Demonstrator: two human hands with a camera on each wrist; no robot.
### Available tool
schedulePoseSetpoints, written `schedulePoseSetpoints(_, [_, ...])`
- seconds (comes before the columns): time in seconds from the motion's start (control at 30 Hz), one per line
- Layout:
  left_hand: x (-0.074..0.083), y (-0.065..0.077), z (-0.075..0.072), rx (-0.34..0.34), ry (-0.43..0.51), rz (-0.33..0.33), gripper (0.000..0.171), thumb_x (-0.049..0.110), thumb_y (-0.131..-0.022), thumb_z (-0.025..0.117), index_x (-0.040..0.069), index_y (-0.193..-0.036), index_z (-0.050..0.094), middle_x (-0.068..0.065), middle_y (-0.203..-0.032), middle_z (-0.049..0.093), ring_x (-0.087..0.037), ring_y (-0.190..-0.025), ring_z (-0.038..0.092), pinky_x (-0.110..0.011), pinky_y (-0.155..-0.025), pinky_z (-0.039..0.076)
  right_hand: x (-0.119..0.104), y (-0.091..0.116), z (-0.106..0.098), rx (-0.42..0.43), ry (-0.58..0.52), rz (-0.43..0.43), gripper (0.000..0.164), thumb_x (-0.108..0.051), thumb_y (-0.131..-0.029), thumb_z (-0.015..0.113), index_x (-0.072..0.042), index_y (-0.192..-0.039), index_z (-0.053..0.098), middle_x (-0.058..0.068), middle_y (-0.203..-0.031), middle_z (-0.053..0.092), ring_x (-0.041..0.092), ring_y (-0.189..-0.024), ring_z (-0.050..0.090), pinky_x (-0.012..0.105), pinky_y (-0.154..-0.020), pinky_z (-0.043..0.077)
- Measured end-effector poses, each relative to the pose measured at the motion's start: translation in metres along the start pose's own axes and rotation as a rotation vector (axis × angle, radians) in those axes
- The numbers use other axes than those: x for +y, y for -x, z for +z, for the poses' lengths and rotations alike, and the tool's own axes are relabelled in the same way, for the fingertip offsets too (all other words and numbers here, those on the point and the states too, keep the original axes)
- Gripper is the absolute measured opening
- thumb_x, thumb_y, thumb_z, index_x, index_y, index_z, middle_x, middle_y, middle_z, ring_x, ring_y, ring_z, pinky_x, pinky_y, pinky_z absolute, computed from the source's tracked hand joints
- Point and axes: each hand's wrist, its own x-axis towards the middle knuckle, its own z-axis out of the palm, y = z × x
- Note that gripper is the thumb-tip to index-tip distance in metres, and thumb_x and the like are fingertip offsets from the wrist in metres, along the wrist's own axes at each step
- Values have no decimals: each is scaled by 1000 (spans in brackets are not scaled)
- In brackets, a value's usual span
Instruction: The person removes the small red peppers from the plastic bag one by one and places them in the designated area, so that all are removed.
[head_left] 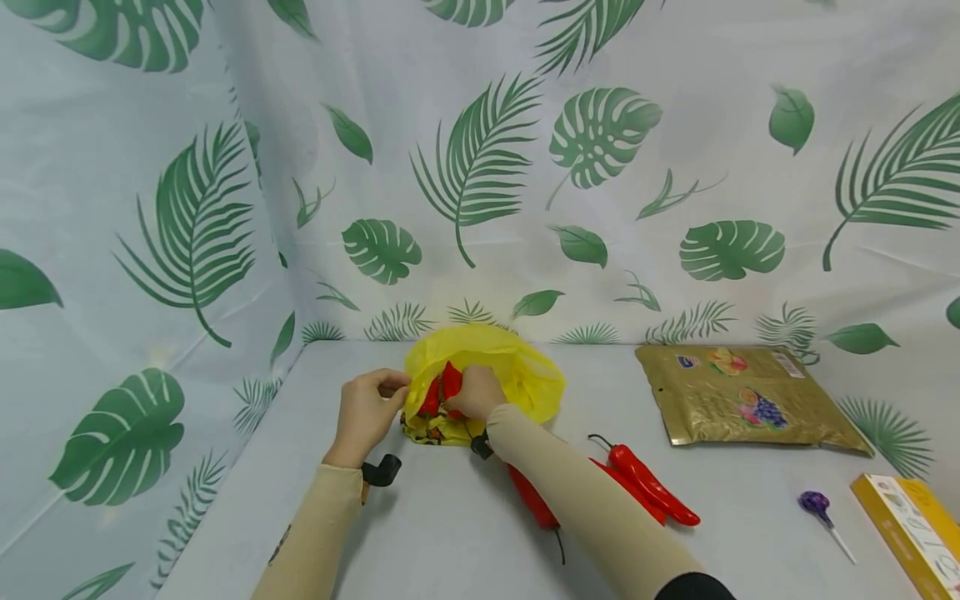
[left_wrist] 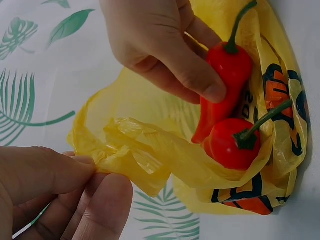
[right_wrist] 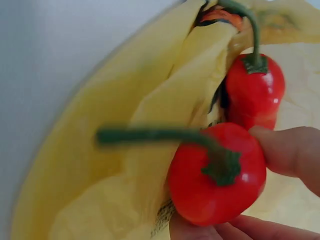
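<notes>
A yellow plastic bag [head_left: 536,379] with dark and orange print lies with its mouth spread wide. My left hand [head_left: 370,414] pinches the bag's rim between thumb and fingers, as the left wrist view shows close up. Inside the mouth, my right hand [head_left: 480,393] grips a red chili pepper [right_wrist: 217,175] with a green stem, thumb on one side and fingers on the other. Another red chili pepper [left_wrist: 234,145] sits in the bag right beside the held one, its stem pointing up.
On the table near the right forearm lie loose red chili peppers [head_left: 651,483], one partly behind the sleeve. A gold snack package [head_left: 750,400] is at the back right. A purple lollipop [head_left: 815,502] and a yellow box [head_left: 911,533] lie at the right edge. Leaf-patterned sheeting [head_left: 480,167] rises behind.
</notes>
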Motion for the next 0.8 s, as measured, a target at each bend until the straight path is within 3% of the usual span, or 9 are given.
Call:
schedulePoseSetpoints(0.23, [1,1,0,-4,-1,13,11,11,-94,75,9,-103,81,-6,-95,80,-23,-86,73,-41,-80,61,8,7,-7,-8,-88,9,51,-19,-83,85,6,-124,69,19,-118,73,28,-97,65,42,-93,60])
schedulePoseSetpoints(0.4, [0,1,-1,-1,-4,29,11,11,-94,75,8,-103,81,-8,-94,80,-23,-84,73,-42,-80,61,12,15,-13,-23,-148,15,43,-19,-85,84,2,-121,73,14,-111,74,24,-92,63,35,-85,61])
schedulePoseSetpoints(0.53, [1,1,-1,2,-5,32,11,12,-94,76,8,-103,81,-8,-93,79,-22,-82,73,-40,-76,61,11,27,-19,-17,-190,12,45,-18,-85,84,1,-124,73,13,-116,74,23,-95,63,34,-86,61])
schedulePoseSetpoints(0.8, [2,2,0,-5,4,33,10,12,-95,75,9,-103,81,-8,-94,79,-23,-82,72,-37,-73,59,10,70,-31,-51,-170,-65,45,-19,-86,84,-1,-126,73,11,-117,77,21,-97,65,34,-86,61])
